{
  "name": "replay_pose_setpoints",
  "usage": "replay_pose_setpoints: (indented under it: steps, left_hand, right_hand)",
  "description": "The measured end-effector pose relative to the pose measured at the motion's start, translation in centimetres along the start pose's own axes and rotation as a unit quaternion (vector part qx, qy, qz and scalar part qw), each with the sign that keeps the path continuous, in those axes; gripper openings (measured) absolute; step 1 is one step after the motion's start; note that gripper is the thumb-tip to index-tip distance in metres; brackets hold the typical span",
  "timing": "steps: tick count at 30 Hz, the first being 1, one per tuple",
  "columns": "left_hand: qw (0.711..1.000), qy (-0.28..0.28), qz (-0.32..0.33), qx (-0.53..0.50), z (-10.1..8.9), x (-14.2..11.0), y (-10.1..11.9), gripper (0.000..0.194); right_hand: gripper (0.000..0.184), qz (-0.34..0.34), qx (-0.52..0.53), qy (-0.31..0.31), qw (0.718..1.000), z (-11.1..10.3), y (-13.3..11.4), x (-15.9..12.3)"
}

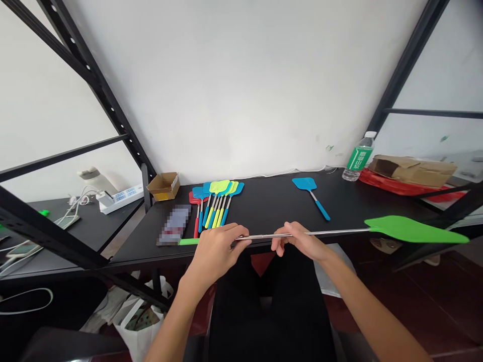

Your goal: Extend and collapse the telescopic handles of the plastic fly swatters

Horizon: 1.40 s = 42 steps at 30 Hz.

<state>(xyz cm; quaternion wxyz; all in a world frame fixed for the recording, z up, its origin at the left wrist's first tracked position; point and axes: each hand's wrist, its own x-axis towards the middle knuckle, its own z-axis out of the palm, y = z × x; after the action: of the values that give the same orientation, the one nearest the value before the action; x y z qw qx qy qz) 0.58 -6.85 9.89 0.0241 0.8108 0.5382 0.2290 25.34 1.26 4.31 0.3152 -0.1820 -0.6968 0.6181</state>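
Observation:
A green fly swatter [415,229] lies across my front at the desk's near edge, its thin metal rod drawn out long and its green head far to the right. My left hand [216,251] is closed round it where the green handle meets the rod; the handle's end shows left of the fist. My right hand [302,241] pinches the rod farther along, thumb and forefinger on it, the other fingers curled. Beyond my left hand, several red, blue and yellow fly swatters [219,188] lie side by side with short rods. One blue fly swatter [305,184] lies apart, right of centre.
On the black desk [264,201], a small cardboard box [164,187] and a pixelated flat object [175,224] are at the left. A water bottle [358,158] and a torn carton [413,171] on red plastic stand at the right. Black metal posts [113,108] flank the desk.

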Motion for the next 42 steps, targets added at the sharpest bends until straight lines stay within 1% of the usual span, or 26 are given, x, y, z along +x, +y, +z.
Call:
replay_pose_setpoints:
  steps: [3,6,10,13,16,20,23,27,35,42]
  left_hand:
    - [1.000,0.004,0.011,0.017,0.6,0.1,0.4,0.022]
    - [0.999,0.003,0.025,0.022,1.1,0.2,0.8,0.026]
    - [0.999,0.013,0.040,0.031,1.2,0.1,1.1,0.029]
    - [0.998,0.017,0.048,0.042,0.9,-0.1,1.2,0.030]
    - [0.998,0.006,0.050,0.039,0.1,-0.5,1.3,0.031]
    - [0.998,-0.023,0.055,0.005,-1.2,-1.1,1.7,0.033]
    - [0.997,-0.032,0.062,-0.015,-1.9,-1.3,2.1,0.035]
    - [0.996,-0.046,0.069,-0.032,-2.0,-1.3,2.4,0.037]
    - [0.994,-0.067,0.066,-0.055,-2.1,-1.2,2.4,0.035]
    - [0.992,-0.073,0.068,-0.083,-2.2,-1.1,2.6,0.034]
  right_hand:
    - [0.073,0.007,0.001,-0.003,1.000,0.6,0.3,0.3]
    - [0.074,0.006,0.011,0.009,1.000,1.0,0.5,0.4]
    - [0.075,0.010,0.016,0.016,1.000,1.3,0.4,0.4]
    - [0.075,0.009,0.021,0.008,1.000,1.4,0.1,0.2]
    - [0.071,0.012,0.013,-0.012,1.000,1.5,-0.6,-0.1]
    - [0.063,0.028,-0.009,-0.050,0.998,1.6,-2.1,-0.7]
    - [0.059,0.027,-0.028,-0.062,0.997,1.7,-3.5,-1.3]
    - [0.058,0.006,-0.053,-0.073,0.996,1.5,-4.5,-1.7]
    - [0.054,-0.001,-0.072,-0.084,0.994,0.9,-4.6,-2.0]
    - [0.053,0.001,-0.098,-0.086,0.991,0.8,-5.5,-2.5]
